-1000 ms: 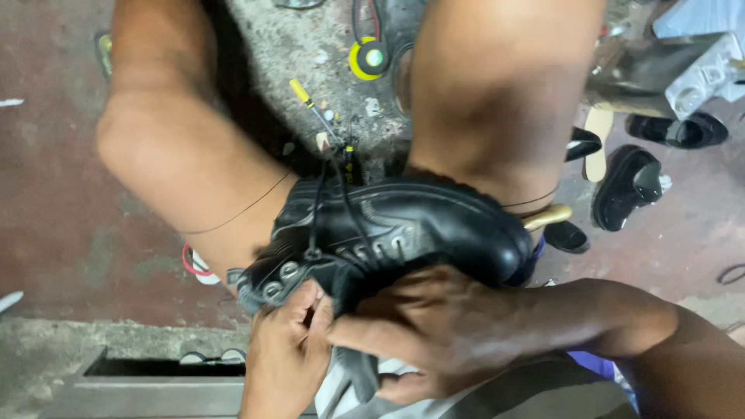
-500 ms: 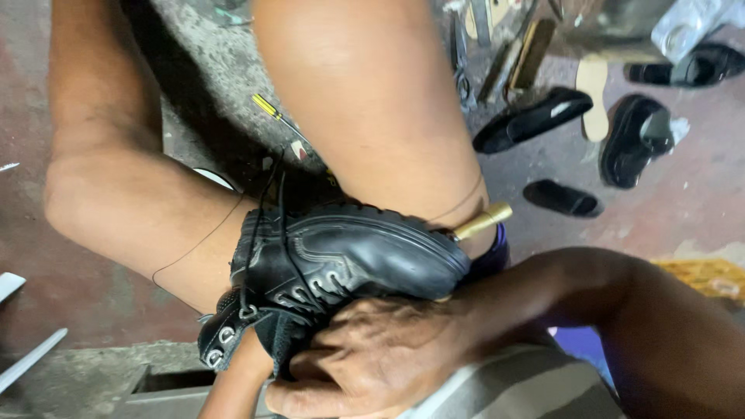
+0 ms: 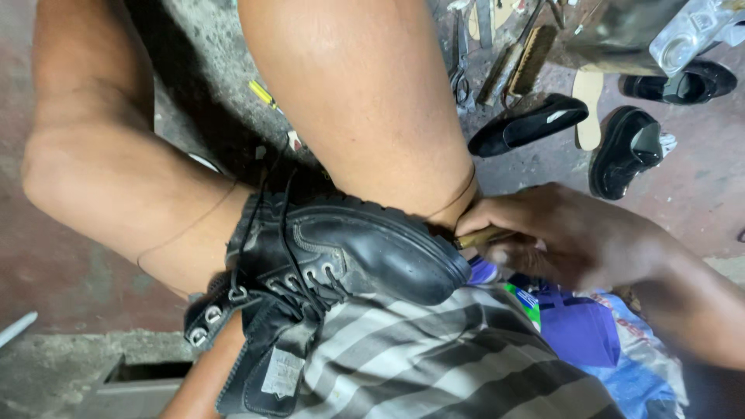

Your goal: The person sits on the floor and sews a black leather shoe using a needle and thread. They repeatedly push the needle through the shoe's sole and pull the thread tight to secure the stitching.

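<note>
boot: black lace-up boot [image 3: 349, 256] is lying wedged between the 2 bare knees, toe pointing to 3 o'clock, tongue and open laces hanging toward 7 o'clock
right hand: right hand [image 3: 566, 237] is gripping a thin brass-coloured tool [image 3: 477, 238] at the boot's toe end, fingers curled tight round it, tool tip touching the sole edge
left hand: mostly hidden; only the left forearm [image 3: 206, 380] is showing at 7 o'clock under the boot's collar, so cannot tell if the hand is open or closed
lap: striped grey cloth [image 3: 434, 365] is sitting under the boot at 6 o'clock
floor 1 o'clock: black slip-on shoe [image 3: 528, 124], 2 more black shoes [image 3: 625, 151] to 2 o'clock, well apart from the boot
floor 11 o'clock: yellow-handled screwdriver [image 3: 262, 93] is lying between the legs
bag: purple and blue bag [image 3: 578, 326] is lying at 4 o'clock, under the right wrist
</note>
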